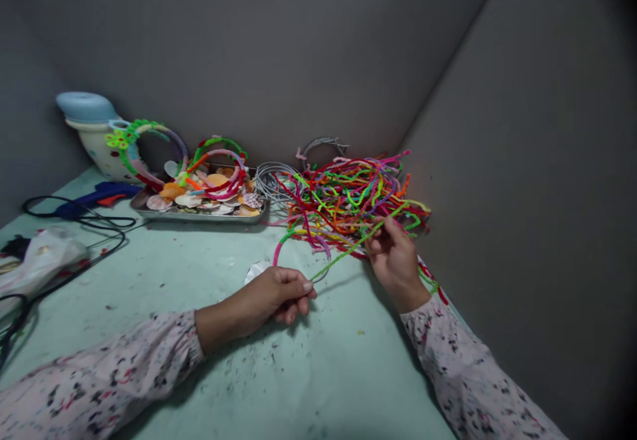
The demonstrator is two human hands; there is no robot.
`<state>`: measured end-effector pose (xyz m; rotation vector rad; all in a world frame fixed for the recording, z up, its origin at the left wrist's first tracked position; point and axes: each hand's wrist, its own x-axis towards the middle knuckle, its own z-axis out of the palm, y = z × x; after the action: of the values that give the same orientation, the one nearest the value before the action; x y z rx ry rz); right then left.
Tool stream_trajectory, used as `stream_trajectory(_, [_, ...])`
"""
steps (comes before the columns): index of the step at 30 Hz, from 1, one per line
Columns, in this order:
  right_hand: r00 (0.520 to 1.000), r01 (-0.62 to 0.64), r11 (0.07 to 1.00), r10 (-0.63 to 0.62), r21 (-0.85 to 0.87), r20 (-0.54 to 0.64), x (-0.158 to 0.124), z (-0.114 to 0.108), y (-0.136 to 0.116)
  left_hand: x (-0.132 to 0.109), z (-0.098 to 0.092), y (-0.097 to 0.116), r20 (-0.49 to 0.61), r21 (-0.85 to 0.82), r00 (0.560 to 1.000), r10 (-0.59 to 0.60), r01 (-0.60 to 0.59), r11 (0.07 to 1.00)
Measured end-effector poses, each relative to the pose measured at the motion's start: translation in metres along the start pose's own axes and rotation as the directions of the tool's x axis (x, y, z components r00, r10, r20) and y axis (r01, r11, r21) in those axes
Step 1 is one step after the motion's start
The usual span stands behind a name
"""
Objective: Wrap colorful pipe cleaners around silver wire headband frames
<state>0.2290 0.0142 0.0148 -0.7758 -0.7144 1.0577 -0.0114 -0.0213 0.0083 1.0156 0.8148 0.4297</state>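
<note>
A light green pipe cleaner [345, 254] stretches slantwise between my two hands. My left hand [273, 295] pinches its lower end between thumb and forefinger. Farther up, my right hand [394, 258] closes its fingertips on the same strand, whose tip sticks out beyond them. Behind my left hand is a wire ring [277, 253], partly wrapped in pink, green, yellow and purple; its lower side is partly hidden, and I cannot tell whether that hand touches it. A large heap of coloured pipe cleaners [348, 191] lies just beyond my right hand.
A metal tray [199, 217] holds shells and wrapped rings. Bare wire coils [279, 182] sit beside it. At the left are a patterned container with a blue lid [87, 107], a blue tool [97, 196], dark cables [112, 249] and a plastic bag [47, 257]. Grey walls [522, 181] enclose the table.
</note>
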Motion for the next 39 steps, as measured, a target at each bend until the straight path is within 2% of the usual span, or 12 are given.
stream_trajectory(4, [0.996,-0.007,0.998,0.012,0.057,-0.09,0.007,-0.004,-0.012,0.001,0.001,0.0,0.009,0.028,1.0,-0.002,0.002,1.0])
stream_trajectory(8, [0.993,0.033,0.999,-0.03,0.025,-0.118,0.014,-0.01,-0.024,0.001,0.003,0.0,-0.001,0.067,1.0,-0.023,0.023,0.997])
stream_trajectory(11, [0.988,0.032,0.999,-0.032,-0.001,-0.149,0.017,-0.012,-0.029,0.001,0.006,-0.001,-0.008,0.112,1.0,0.009,-0.008,0.994])
stream_trajectory(16, [0.991,-0.018,1.0,0.019,0.008,-0.133,0.019,-0.014,-0.031,0.001,0.006,-0.003,-0.028,0.152,0.996,0.084,-0.079,0.985])
stream_trajectory(20, [0.993,-0.041,0.999,0.041,0.002,-0.107,0.025,-0.021,-0.035,0.001,0.004,-0.001,-0.034,0.103,0.999,0.033,-0.029,0.994])
stream_trajectory(25, [0.99,0.006,1.0,-0.006,0.003,-0.139,0.034,-0.03,-0.047,0.001,0.003,-0.001,-0.019,0.091,1.0,-0.01,0.012,0.996])
stream_trajectory(28, [0.987,0.015,1.0,-0.018,-0.019,-0.16,0.034,-0.031,-0.053,0.002,0.003,-0.002,-0.013,0.089,1.0,-0.002,0.003,0.996])
stream_trajectory(34, [0.957,0.079,0.997,-0.073,0.007,-0.282,0.034,-0.032,-0.067,-0.001,0.005,0.0,0.01,0.153,0.998,0.068,-0.069,0.986])
stream_trajectory(36, [0.968,0.078,0.997,-0.073,0.01,-0.241,0.033,-0.03,-0.07,-0.002,0.006,0.002,-0.016,0.171,0.994,0.107,-0.103,0.98])
stream_trajectory(39, [0.996,0.034,0.997,-0.039,-0.062,-0.079,0.026,-0.019,-0.062,-0.003,0.005,0.005,-0.068,0.168,0.984,0.164,-0.15,0.974])
